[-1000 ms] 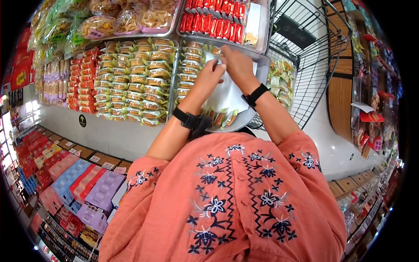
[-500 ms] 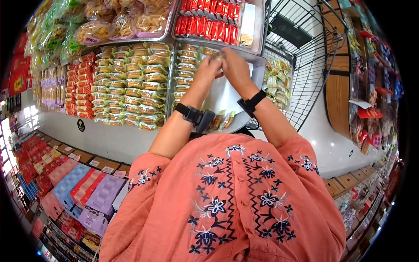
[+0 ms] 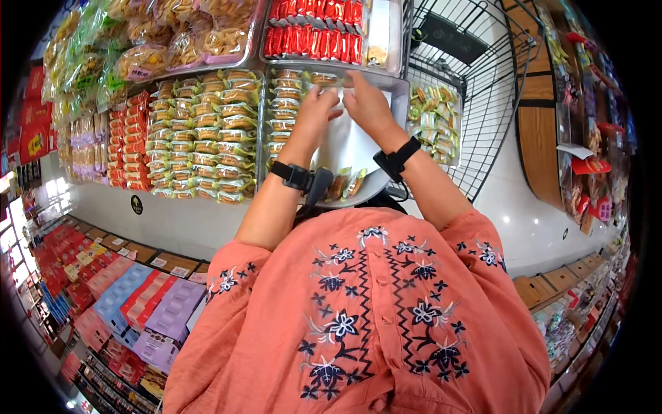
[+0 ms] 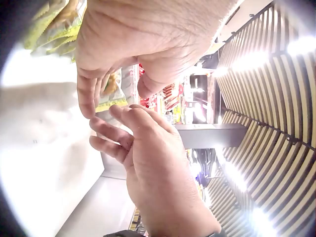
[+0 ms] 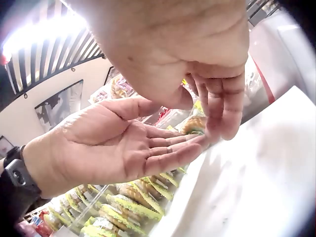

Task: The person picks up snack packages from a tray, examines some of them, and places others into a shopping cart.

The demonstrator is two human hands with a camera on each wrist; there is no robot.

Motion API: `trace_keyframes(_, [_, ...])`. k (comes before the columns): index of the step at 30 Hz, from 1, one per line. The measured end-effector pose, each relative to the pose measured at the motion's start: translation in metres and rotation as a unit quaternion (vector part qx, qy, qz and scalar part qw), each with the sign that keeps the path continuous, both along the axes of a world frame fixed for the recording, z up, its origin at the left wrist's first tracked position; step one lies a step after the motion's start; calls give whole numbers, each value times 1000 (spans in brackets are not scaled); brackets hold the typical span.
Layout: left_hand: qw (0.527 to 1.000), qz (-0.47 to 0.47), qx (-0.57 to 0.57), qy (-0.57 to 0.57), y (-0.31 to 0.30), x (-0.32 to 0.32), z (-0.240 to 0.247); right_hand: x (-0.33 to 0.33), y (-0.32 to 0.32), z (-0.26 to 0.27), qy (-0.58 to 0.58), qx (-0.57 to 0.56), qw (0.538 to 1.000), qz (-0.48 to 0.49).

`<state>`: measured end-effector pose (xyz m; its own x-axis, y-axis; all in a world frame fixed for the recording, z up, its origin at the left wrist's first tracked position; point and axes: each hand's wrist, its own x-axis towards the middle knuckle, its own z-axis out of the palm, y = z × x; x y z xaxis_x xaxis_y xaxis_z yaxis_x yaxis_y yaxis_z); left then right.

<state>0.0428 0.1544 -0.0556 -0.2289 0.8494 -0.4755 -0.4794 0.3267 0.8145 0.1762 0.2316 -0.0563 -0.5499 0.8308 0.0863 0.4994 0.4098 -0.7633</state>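
Note:
Both hands reach over a grey metal tray (image 3: 394,141) lined with a white sheet (image 3: 352,148). In the left wrist view my left hand (image 4: 143,42) has its thumb apart from its extended fingers. My right hand (image 3: 370,107) is opposite, its fingers loosely bent in that view, fingertips close to the left hand's. A wrapped round biscuit (image 3: 323,78), in clear film with yellow-green edges, lies at the tray's back just beyond the fingertips. A column of like wrapped biscuits (image 3: 283,114) runs along the tray's left side. Several more packets (image 3: 355,183) stand at its near end.
To the left, another tray holds rows of wrapped biscuits (image 3: 203,134). Behind are red packets (image 3: 314,43) and bagged snacks (image 3: 186,48). A black wire cart (image 3: 476,96) stands at the right, a heap of green-yellow packets (image 3: 433,121) beside the tray.
My hands were together over the back of the tray and have drawn apart, with a gap now between them. The trays have shifted slightly left in the head view.

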Motion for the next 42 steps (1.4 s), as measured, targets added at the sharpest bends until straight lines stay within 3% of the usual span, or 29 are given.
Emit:
trace_keyframes(4, [1000,-4,-17,23,1,3,11,2,3,-15,40,15,999,13])
trace_keyframes(13, [997,-2,-40,65,-10,16,24,19,4,-1,-4,-113,993,39])
trace_keyframes(16, [997,-18,-37,72,-24,20,31,43,2,41,90,-270,958,19])
trace_keyframes(21, [992,-78,-49,88,-42,41,64,110,19,65,208,-324,920,-74])
trace_keyframes(25, [991,-90,-63,74,-47,62,78,180,42,42,229,-336,894,-186])
trace_keyframes(30, [991,-93,-75,67,-41,84,84,268,50,-46,235,-388,828,-331])
trace_keyframes(34, [989,-98,-88,74,-28,101,81,309,47,-89,177,-439,789,-392])
trace_keyframes(37, [985,-117,-98,76,-17,118,82,325,45,-114,198,-418,781,-421])
trace_keyframes(42, [983,-132,-107,64,-2,142,72,341,70,-152,76,-346,837,-417])
